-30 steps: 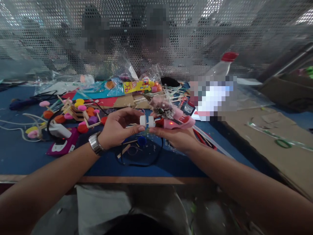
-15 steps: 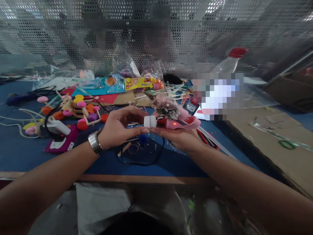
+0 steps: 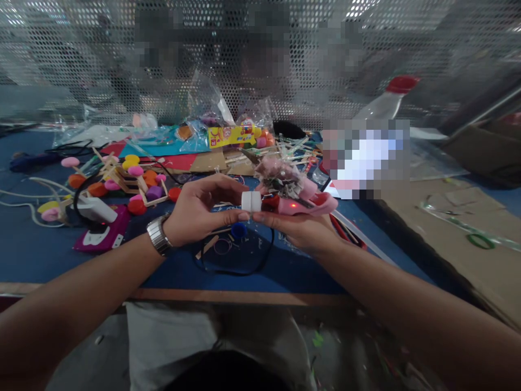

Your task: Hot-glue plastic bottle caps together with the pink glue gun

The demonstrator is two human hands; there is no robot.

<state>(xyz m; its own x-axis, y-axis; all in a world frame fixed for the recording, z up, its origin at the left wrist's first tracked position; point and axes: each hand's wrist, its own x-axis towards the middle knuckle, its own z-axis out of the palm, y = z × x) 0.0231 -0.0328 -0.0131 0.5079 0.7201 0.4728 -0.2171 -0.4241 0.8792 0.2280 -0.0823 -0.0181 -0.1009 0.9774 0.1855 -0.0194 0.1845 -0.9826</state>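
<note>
My left hand (image 3: 203, 209) is curled with thumb and fingers round a white bottle cap (image 3: 251, 202), which has a thin seam across its middle. On the other side of the cap is my right hand (image 3: 303, 231), its thumb at the cap's lower edge. A pink glue gun (image 3: 309, 206) with a lit red light lies along that hand, its red front end towards the cap. Most of the right fingers are hidden behind it. Just above the glue gun is a pinkish, crinkled flower-like piece (image 3: 280, 176); what bears it I cannot tell.
A purple power strip (image 3: 116, 233) with a white plug (image 3: 97, 209) sits left, near a stick model with coloured pompoms (image 3: 154, 193). A black cable (image 3: 244, 273) loops below my hands, around a blue cap (image 3: 239, 231). Cardboard (image 3: 443, 217) lies right; a plastic bottle (image 3: 380, 106) stands behind.
Both hands keep their hold on the cap and the glue gun. The pieces have shifted very slightly to the right in the view.
</note>
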